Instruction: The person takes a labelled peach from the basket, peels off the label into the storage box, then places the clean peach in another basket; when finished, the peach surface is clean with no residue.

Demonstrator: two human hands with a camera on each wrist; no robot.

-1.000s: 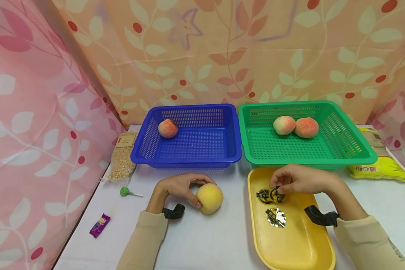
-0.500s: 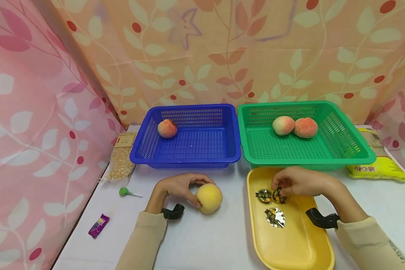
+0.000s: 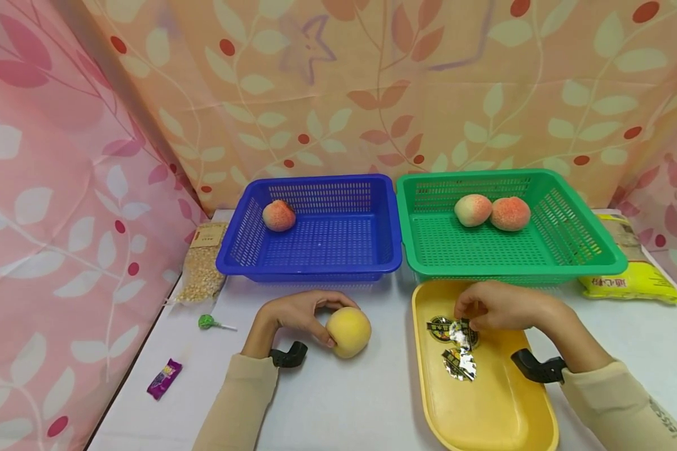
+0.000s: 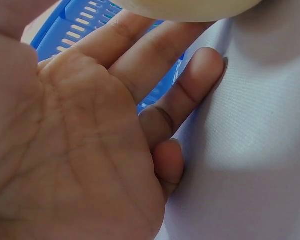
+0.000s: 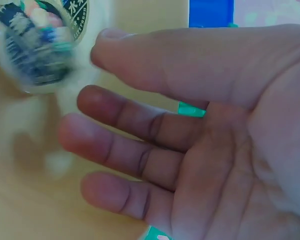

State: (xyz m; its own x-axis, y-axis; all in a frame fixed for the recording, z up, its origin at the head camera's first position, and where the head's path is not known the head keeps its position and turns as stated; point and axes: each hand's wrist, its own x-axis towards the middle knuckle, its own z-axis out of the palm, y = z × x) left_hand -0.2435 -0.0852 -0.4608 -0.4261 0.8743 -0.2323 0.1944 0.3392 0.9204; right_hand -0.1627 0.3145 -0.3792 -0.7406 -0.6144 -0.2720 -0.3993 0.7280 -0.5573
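My left hand (image 3: 296, 313) curls round the yellow peach (image 3: 348, 331) on the desk (image 3: 338, 401). It feels like a light, firm, roundish thing, so gripping the sides works best. My right hand (image 3: 499, 307) pinches a foil sticker (image 3: 460, 333) in the yellow tray (image 3: 485, 407), and it's thin and flimsy, so I take it by the edge. The blue basket (image 3: 310, 263) has one peach, the green basket (image 3: 541, 266) two.

A round yellow peach (image 3: 348, 332) sits on the white table; round foil stickers (image 3: 459, 363) lie in the yellow tray (image 3: 485, 407).
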